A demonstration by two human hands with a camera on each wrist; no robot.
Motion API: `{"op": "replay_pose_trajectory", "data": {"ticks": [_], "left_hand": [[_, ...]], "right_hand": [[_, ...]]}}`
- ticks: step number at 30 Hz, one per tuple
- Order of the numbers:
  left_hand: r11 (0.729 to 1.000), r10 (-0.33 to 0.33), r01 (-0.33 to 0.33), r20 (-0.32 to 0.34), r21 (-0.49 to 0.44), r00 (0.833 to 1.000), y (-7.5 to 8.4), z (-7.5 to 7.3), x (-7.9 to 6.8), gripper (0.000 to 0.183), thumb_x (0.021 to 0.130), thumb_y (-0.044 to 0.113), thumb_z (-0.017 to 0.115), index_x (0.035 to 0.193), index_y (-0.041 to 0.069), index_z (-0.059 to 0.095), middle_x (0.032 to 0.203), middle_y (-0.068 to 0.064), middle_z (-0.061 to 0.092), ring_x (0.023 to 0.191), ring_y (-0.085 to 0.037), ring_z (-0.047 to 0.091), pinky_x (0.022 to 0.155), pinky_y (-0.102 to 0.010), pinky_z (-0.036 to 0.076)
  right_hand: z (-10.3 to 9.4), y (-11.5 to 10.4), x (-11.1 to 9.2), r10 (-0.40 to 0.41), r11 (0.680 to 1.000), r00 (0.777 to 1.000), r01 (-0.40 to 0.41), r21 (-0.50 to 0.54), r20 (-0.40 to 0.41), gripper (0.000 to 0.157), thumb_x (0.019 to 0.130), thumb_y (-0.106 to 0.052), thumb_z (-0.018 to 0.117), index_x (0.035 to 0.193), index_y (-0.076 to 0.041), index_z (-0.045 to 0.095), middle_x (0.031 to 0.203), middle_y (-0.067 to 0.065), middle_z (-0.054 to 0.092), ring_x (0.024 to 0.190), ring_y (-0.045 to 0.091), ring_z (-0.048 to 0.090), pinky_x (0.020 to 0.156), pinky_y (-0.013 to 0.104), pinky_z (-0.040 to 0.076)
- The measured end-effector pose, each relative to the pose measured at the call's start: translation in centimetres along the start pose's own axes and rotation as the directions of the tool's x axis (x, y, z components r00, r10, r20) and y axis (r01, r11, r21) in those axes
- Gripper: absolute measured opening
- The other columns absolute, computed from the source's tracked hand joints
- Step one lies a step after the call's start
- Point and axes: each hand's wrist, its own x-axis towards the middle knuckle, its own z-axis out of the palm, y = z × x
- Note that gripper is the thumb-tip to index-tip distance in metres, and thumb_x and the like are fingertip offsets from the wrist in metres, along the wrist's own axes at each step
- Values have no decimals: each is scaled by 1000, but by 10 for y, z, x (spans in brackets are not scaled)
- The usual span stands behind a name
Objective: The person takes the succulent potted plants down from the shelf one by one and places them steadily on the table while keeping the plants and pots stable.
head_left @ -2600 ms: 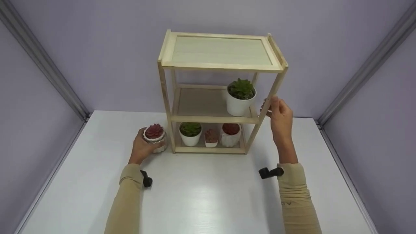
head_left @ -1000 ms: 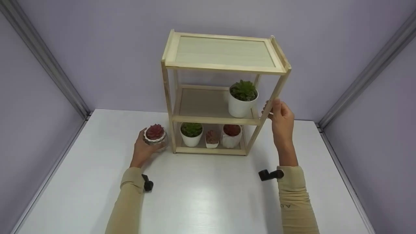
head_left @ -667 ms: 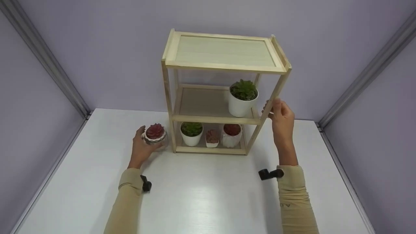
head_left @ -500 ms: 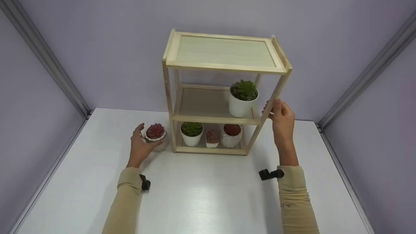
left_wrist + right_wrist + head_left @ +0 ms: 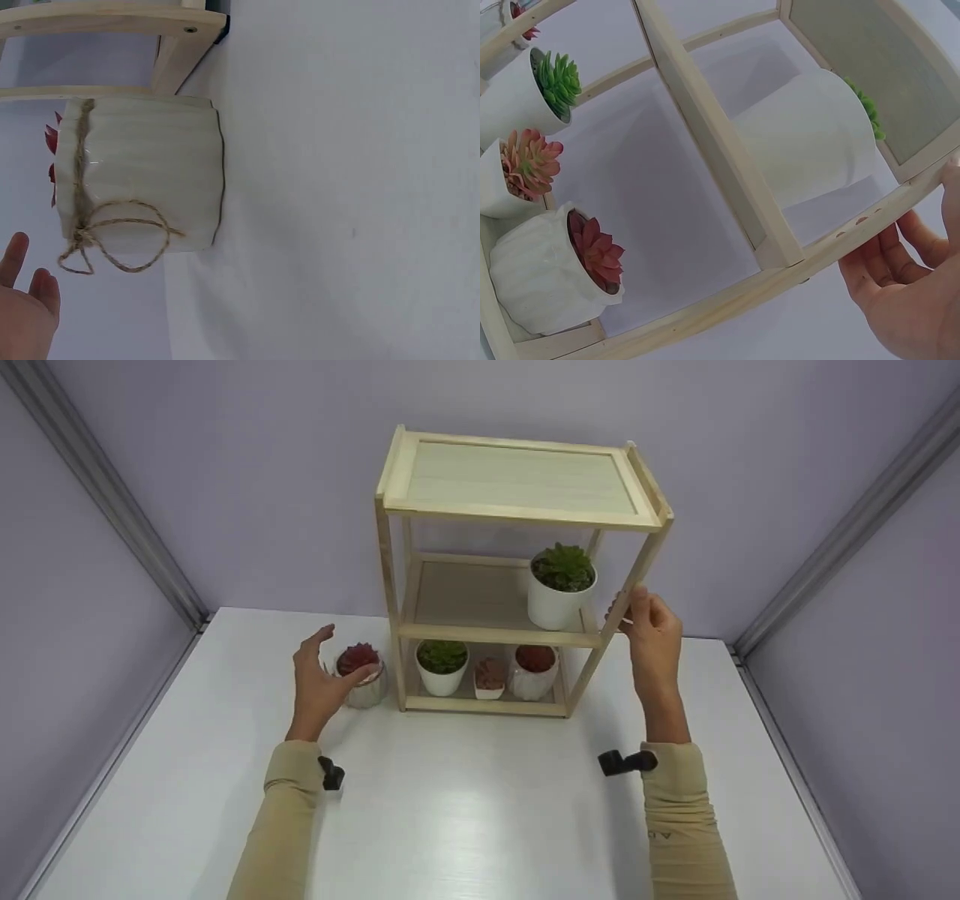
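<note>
My left hand (image 5: 316, 684) stands with spread thumb and fingers beside a white ribbed pot (image 5: 150, 172) holding a red succulent (image 5: 358, 658). In the left wrist view, twine tied in a bow runs round the pot's rim, and the fingertips are apart from it. That pot is upright on the table, just left of a wooden shelf rack (image 5: 517, 480). My right hand (image 5: 654, 641) grips the rack's right front post, fingers behind it and thumb in front. A green succulent in a large white pot (image 5: 556, 604) stands on the middle shelf, at the right.
On the bottom shelf, left to right, are a green succulent in a white pot (image 5: 442, 671), a small square pot with a pinkish succulent (image 5: 490, 679) and a white pot with a red succulent (image 5: 533, 675). Lilac walls (image 5: 262, 495) enclose the white table (image 5: 465, 802).
My left hand has let go of the twine-tied pot, opened its fingers and drawn back to the left. The right hand keeps its grip on the rack's post.
</note>
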Motion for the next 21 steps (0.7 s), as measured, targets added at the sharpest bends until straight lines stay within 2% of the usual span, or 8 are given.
{"op": "replay_pose_trajectory", "data": {"ticks": [6,8,15,18,21], "left_hand": [[996,50,-52,35,70,998,9,-2,3,92,79,36,94,154,8,50,160,-18,42,152,-40,34,126,-63,29],[996,61,-64,41,70,997,12,-2,3,89,79,33,95,153,8,51,158,-19,43,151,-40,36,125,-63,30],[988,151,-150,43,-23,988,26,-3,3,80,79,21,95,149,8,57,149,-17,53,141,-37,48,118,-55,41],[983,174,-171,56,-60,983,34,-3,4,77,80,20,94,147,9,58,147,-15,55,139,-35,50,117,-53,43],[980,184,-178,60,-87,981,41,-3,5,76,81,21,93,148,11,58,145,-13,57,138,-31,52,116,-52,44]], "right_hand": [[0,-1,-1,24,998,999,-26,-60,-25,38,109,-42,56,105,-8,73,106,8,71,108,25,69,92,25,60],[0,-1,-2,22,997,999,-25,-78,-36,38,109,-41,57,105,-7,73,104,5,71,107,22,70,94,26,60],[2,-4,-5,-1,990,996,-11,-142,-84,38,106,-43,61,105,-6,71,102,-2,71,105,15,71,106,39,55],[3,-5,-8,-16,987,993,-2,-158,-113,36,104,-43,64,109,-7,71,103,-3,69,106,14,68,103,36,56],[4,-7,-10,-34,985,991,11,-173,-130,35,103,-42,67,114,-9,69,104,-3,67,107,15,65,97,28,56]]}}
